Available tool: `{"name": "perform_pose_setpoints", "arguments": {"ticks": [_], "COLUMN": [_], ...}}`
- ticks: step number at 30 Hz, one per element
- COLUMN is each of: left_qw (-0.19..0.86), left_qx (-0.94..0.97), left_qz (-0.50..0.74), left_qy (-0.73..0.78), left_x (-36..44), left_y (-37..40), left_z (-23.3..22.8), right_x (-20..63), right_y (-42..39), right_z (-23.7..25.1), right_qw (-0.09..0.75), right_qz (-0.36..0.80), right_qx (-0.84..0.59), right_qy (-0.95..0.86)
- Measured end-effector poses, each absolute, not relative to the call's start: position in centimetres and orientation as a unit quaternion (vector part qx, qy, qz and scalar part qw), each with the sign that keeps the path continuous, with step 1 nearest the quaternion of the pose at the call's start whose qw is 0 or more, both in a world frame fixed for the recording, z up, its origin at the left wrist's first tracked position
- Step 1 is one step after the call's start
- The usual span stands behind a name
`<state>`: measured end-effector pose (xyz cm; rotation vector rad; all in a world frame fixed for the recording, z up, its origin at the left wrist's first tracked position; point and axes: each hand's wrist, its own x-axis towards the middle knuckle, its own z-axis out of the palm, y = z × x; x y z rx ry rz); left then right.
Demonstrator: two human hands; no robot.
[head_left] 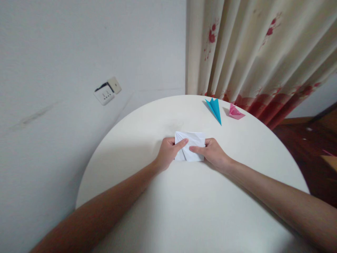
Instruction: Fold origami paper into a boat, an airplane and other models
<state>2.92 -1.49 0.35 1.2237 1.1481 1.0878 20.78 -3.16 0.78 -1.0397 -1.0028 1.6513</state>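
Mid-table (184, 211): both hands pinch white paper (193, 138), edges far.

From my feed I see two bare forearms coming into view, no sleeves reaching past the elbow. The left hand (168, 151) and right hand (212, 151) carry no rings, watch, bracelets or gloves that I can make out.

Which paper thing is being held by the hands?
The white paper, flat between the left hand and right hand. The blue and pink ones lie untouched.
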Motion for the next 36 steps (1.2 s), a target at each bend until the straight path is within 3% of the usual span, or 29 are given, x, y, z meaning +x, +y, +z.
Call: {"name": "perform_pose_setpoints", "arguments": {"ticks": [5,11,15,24,36], "left_qw": [0.574,0.539,0.579,0.656,0.622], "left_qx": [0.516,0.501,0.445,0.493,0.416], "left_qz": [0.436,0.506,0.535,0.389,0.495], "left_qy": [0.462,0.449,0.424,0.42,0.441], "left_x": [2.3,1.6,1.9,2.3,2.8], "left_y": [-0.8,0.5,0.7,-0.8,-0.6], "left_z": [0.4,0.5,0.7,0.1,0.1], "right_x": [20.8,20.7,20.7,20.7,20.6], "right_y": [-3.3,-3.5,-3.4,-3.2,-2.9], "right_z": [1.2,1.6,1.5,1.2,1.0], "right_qw": [0.434,0.422,0.436,0.464,0.455], "right_qz": [0.673,0.669,0.663,0.665,0.657], "right_qx": [-0.435,-0.451,-0.455,-0.436,-0.442], "right_qy": [-0.412,-0.413,-0.404,-0.389,-0.406]}}
